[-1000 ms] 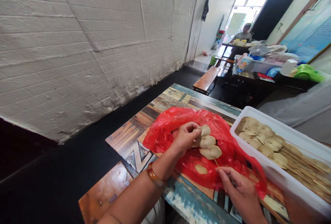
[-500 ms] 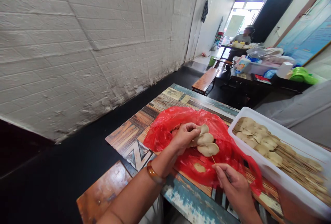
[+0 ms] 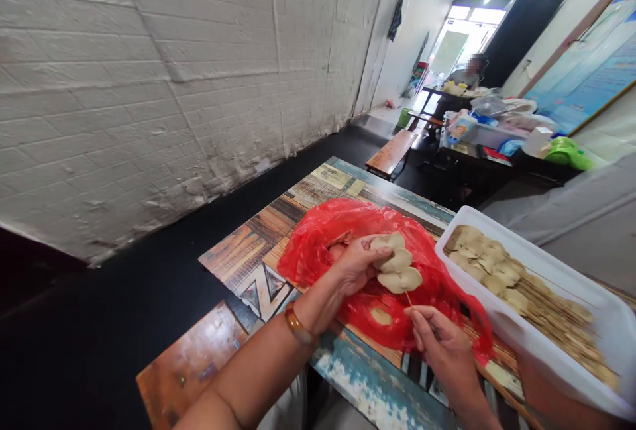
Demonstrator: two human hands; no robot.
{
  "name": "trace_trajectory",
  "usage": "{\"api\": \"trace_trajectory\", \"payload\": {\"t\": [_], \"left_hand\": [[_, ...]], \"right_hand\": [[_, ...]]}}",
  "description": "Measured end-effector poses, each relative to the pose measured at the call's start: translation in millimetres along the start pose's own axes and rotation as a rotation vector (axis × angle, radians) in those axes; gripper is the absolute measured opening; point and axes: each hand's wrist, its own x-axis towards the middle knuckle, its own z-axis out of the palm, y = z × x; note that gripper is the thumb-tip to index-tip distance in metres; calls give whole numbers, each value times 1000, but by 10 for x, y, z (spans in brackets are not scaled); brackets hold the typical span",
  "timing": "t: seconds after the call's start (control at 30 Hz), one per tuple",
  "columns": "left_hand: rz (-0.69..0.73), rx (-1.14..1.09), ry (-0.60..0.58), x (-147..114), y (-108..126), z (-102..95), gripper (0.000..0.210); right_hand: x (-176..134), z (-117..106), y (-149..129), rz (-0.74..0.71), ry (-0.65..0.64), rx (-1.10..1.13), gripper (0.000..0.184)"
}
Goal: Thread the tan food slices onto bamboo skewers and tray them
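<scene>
Red bag (image 3: 437,277), beige slices (image 3: 399,279), white tray (image 3: 541,261), wood-patchwork tabletop (image 3: 278,218)

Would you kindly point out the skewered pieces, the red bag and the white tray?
Skewered pieces (image 3: 398,260), head view: on the middle piece.
Red bag (image 3: 436,284), head view: on its crumpled plastic.
White tray (image 3: 550,354), head view: on its near side wall.

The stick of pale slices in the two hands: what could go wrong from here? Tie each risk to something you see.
The tip of the stick is not visible, so it might prick the left hand, which grips the pale slices.
The slices look thin, so they could tear if the right hand pushes the stick hard.
The red bag lies crumpled close to both hands, so it might catch on them.
</scene>
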Motion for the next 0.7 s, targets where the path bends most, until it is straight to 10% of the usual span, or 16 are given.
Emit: {"api": "trace_trajectory", "payload": {"t": [0.47, 0.7], "left_hand": [[74, -174, -35, -32, -6, -64, 17], [49, -55, 32, -13, 25, -141, 34]], "right_hand": [[-2, 104, -124, -12, 32, -26, 40], [127, 164, -174, -74, 0, -43, 39]]}}
